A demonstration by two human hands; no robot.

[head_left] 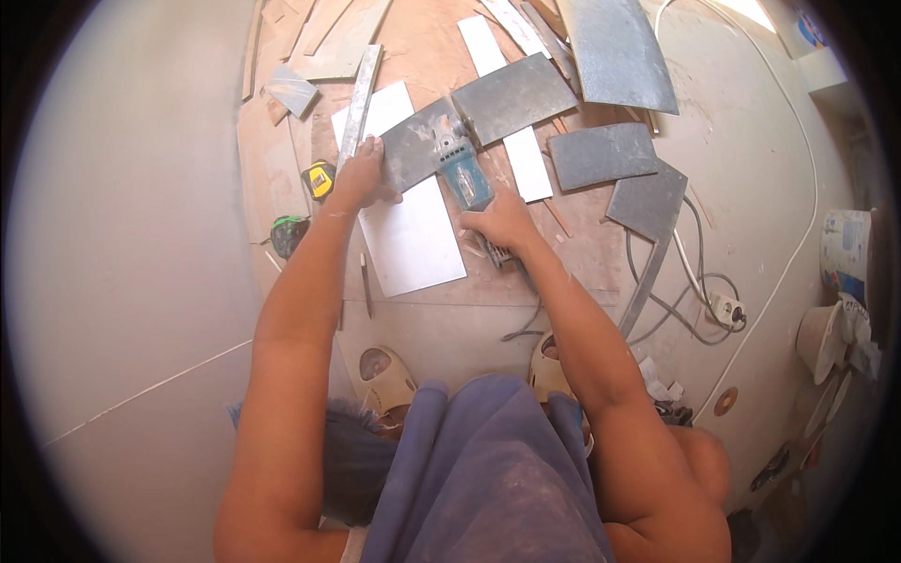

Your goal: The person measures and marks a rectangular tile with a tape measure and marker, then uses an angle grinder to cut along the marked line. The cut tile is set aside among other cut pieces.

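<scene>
My right hand (504, 222) is wrapped round the body of a teal angle grinder (463, 176). The grinder's head rests at a gap between two dark grey tile pieces, the left piece (413, 145) and the right piece (516, 97). My left hand (361, 178) grips the outer end of the left piece, fingers by its edge and thumb near its lower corner. White boards (413, 239) lie under the tile pieces. A dusty metal bar (361, 98) reaches up from beside my left fingers. Whether the disc touches the tile cannot be made out.
A yellow tape measure (320, 178) and a green-and-black one (287, 235) lie left of my left wrist. More dark tiles (601, 155) lie to the right. Power cords run to a white socket block (727, 310). Buckets (845, 249) stand at the far right.
</scene>
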